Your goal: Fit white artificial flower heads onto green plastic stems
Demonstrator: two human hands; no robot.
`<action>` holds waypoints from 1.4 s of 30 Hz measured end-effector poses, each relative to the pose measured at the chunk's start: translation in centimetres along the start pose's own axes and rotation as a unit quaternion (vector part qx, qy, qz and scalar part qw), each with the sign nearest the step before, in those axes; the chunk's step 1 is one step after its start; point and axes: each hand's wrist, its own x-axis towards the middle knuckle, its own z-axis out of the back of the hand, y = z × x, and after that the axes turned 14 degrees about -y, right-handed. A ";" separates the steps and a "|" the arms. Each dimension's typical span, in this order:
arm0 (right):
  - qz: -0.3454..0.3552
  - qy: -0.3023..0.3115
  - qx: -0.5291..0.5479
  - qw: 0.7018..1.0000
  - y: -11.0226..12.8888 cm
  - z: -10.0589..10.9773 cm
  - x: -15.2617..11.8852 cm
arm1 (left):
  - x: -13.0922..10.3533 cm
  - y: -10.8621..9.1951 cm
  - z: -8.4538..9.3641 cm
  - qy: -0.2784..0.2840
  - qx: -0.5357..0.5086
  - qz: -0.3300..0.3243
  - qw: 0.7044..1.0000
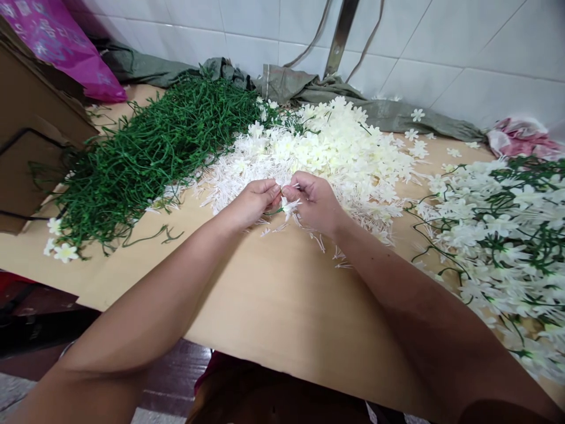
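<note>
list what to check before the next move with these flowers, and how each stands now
1. Left hand and right hand together: ok, fingers pinched, tips close.
2. Flower at the hands: ok, it shows between them.
3. Stem joined to this flower: cannot tell, too small and partly hidden.
4. Green stems at hand: ok, heaped to the left.
5. Loose flowers at hand: ok, heaped just beyond the hands.
6. White bits kept to the heap: not ok, some stray nearer.

Left fingers (pixel 268 190), right fingers (pixel 292 193) close together, apparently pinching small flower (pixel 290 206); green stem heap (pixel 154 159) left, white blossom pile (pixel 326 147) beyond.
</note>
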 end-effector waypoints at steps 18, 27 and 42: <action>-0.074 0.046 0.123 0.989 -1.0 -0.2 0.0 | 0.2 0.8 -0.2 0.021 0.046 -0.020 0.999; -0.159 0.064 0.220 0.960 -1.4 0.0 0.1 | 0.2 0.5 -0.6 0.021 0.055 -0.057 0.997; -0.172 0.041 0.185 0.967 -0.8 -0.3 -0.2 | 0.6 0.2 -0.3 0.018 0.025 -0.039 0.999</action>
